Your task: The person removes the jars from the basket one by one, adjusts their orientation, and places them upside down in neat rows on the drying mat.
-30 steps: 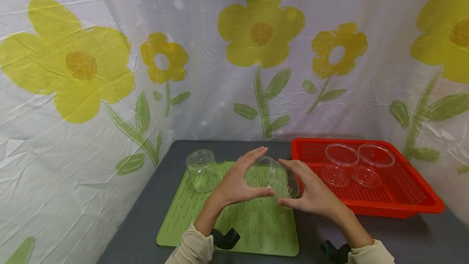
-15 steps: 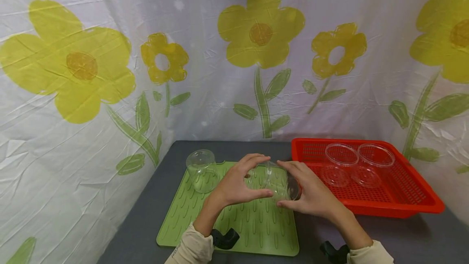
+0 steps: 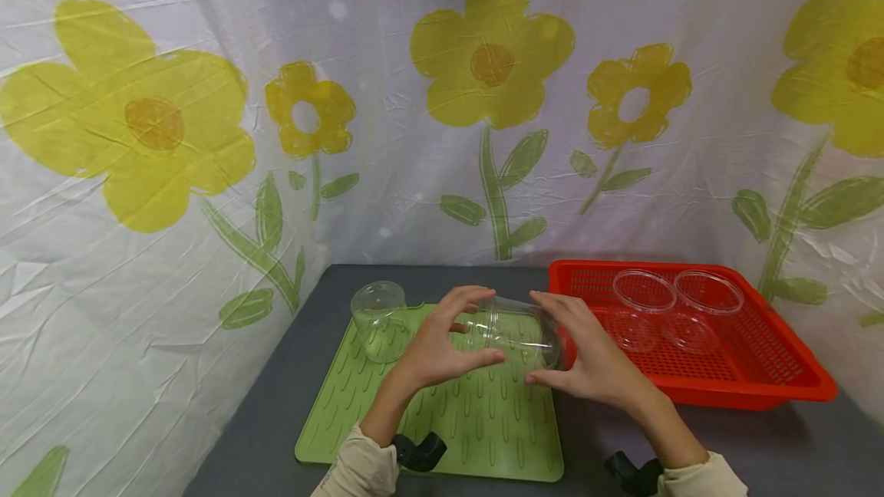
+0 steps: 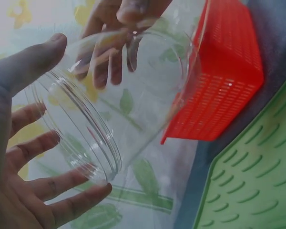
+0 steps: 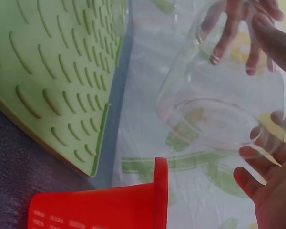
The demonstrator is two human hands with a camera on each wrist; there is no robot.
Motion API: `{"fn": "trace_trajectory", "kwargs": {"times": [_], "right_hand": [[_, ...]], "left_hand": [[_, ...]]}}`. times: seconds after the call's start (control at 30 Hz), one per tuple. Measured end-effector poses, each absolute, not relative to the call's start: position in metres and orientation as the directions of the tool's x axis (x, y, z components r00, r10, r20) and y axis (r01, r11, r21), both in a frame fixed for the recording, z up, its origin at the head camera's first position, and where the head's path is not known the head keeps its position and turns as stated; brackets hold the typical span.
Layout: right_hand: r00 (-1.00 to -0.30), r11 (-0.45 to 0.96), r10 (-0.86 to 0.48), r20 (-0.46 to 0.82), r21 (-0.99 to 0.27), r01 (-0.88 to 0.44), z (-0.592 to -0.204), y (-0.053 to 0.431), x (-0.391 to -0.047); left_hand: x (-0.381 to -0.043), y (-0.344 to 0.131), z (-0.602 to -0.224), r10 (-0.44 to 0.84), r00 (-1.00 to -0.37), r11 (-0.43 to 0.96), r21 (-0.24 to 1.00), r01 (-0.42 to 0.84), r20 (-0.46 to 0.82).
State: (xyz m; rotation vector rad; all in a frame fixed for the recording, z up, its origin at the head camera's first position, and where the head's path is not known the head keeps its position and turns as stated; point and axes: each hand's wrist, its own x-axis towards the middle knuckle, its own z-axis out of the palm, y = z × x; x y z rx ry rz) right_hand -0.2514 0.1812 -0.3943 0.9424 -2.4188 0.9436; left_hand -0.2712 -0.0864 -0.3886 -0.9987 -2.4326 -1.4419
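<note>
Between both hands a clear jar point(image 3: 518, 334) is held on its side above the green mat point(image 3: 476, 436). Its ringed mouth faces left, its flat base right. My left hand point(image 3: 442, 347) holds the mouth end, thumb on the near side and fingers curved round the far side; the left wrist view shows fingertips point(image 4: 102, 190) at the ringed rim. Around the base end curves my right hand point(image 3: 587, 351), its fingers point(image 5: 262, 160) against the base edge in the right wrist view. Another clear jar point(image 3: 381, 320) stands upright on the mat's back left.
A red perforated basket point(image 3: 780, 382) sits to the right, holding two upright clear jars, one on the left point(image 3: 644, 309) and one on the right point(image 3: 707, 313). Dark grey tabletop point(image 3: 252, 436) surrounds the mat. A flower-printed curtain point(image 3: 400, 198) hangs behind.
The jar in my hands has turned from a tilt to lying more level, mouth to the left. My left hand has shifted slightly left. The basket and standing jars have stayed put.
</note>
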Motion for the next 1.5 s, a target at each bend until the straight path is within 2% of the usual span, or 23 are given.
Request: {"fn": "trace_trajectory", "kwargs": {"times": [0.33, 0.53, 0.93, 1.33, 1.5], "right_hand": [[-0.790, 0.531, -0.365, 0.493, -0.587, -0.612, -0.392, 0.188, -0.250], [-0.788, 0.503, -0.367, 0.495, -0.607, -0.616, -0.394, 0.186, -0.250], [-0.796, 0.437, -0.368, 0.481, -0.666, -0.605, -0.391, 0.184, -0.250], [-0.813, 0.437, -0.362, 0.457, -0.687, -0.581, -0.387, 0.183, -0.249], [-0.812, 0.456, -0.362, 0.457, -0.673, -0.582, -0.384, 0.182, -0.248]], "left_hand": [[-0.277, -0.099, -0.403, 0.426, -0.794, 0.197, 0.813, 0.548, 0.433], [-0.276, -0.103, -0.406, 0.420, -0.801, 0.125, 0.847, 0.517, 0.427], [-0.274, -0.105, -0.411, 0.433, -0.771, -0.057, 0.868, 0.494, 0.467], [-0.276, -0.107, -0.413, 0.452, -0.745, -0.103, 0.859, 0.502, 0.490], [-0.277, -0.108, -0.413, 0.458, -0.746, -0.026, 0.846, 0.533, 0.484]]}}
